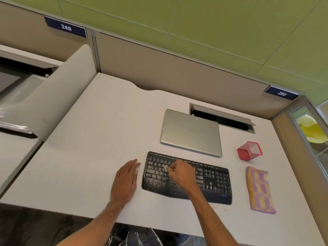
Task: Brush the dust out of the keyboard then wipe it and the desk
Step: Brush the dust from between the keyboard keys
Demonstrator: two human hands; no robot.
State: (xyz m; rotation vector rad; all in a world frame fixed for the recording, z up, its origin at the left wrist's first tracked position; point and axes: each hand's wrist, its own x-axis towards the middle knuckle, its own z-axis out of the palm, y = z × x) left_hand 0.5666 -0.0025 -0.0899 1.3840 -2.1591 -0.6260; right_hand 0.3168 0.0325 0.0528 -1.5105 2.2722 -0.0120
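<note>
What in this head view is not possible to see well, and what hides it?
All in the head view:
Brush: only a pale tip shows; the right hand wraps the rest.
Keyboard: middle keys lie under the right hand; key letters are too small to read.
Cable opening: its inside is too dark.
Left hand: lies flat on the desk, covering the surface beneath.

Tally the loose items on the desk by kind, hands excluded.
Electronics: 2 (black keyboard, closed silver laptop)
Cleaning tools: 2 (brush in the right hand, pink-and-yellow cloth)
Containers: 1 (red mesh pen holder)
Total: 5
</note>
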